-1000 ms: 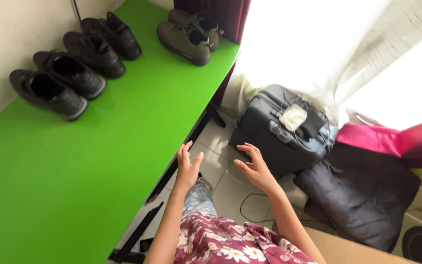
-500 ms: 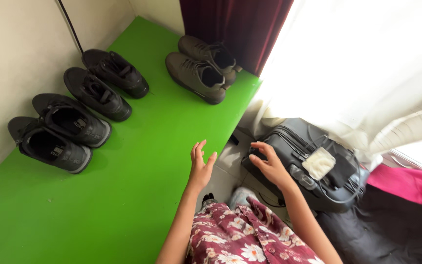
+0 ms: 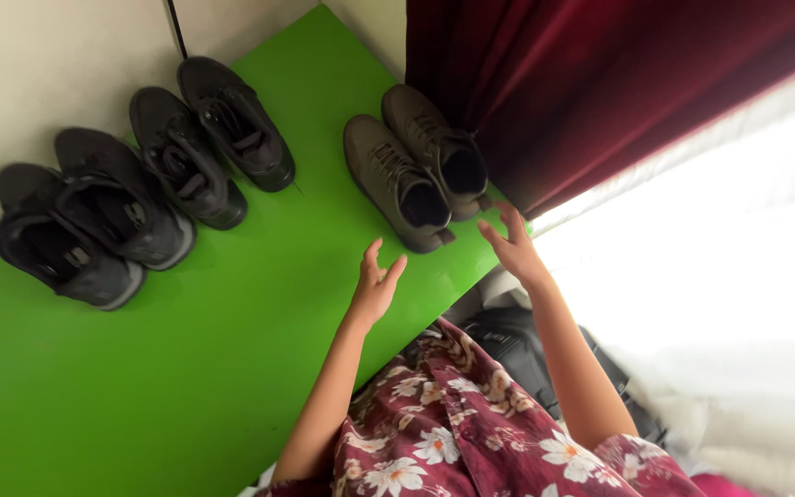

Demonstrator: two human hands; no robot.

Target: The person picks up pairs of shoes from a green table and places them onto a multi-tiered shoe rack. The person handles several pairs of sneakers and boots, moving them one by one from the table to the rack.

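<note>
Left hand (image 3: 375, 287): raised above the green table (image 3: 232, 368), fingers straight and held loosely together, thumb set apart, palm turned toward the other hand; it grasps nothing. Right hand (image 3: 512, 247): raised near the table's right edge, fingers spread and slightly curled, also grasping nothing. The two hands face one another with a clear gap between them. Both forearms are bare and rise from a dark red floral garment (image 3: 471, 433) at the lower edge of the view.

Just beyond the hands stands a pair of olive-grey shoes (image 3: 416, 170), side by side on the table's far right corner, heels toward the person. The right fingertips lie just beside the heel of the right-hand shoe of this pair; whether they touch it cannot be judged from this angle. The left hand is near the heel of the other shoe but apart from it.

Further left, four black shoes (image 3: 140, 198) stand in a row along the pale wall (image 3: 48, 64), toes toward the wall. A dark red curtain (image 3: 600, 92) hangs behind the table's far corner. Below the right forearm, part of a dark grey suitcase (image 3: 508, 345) shows beside the table.
</note>
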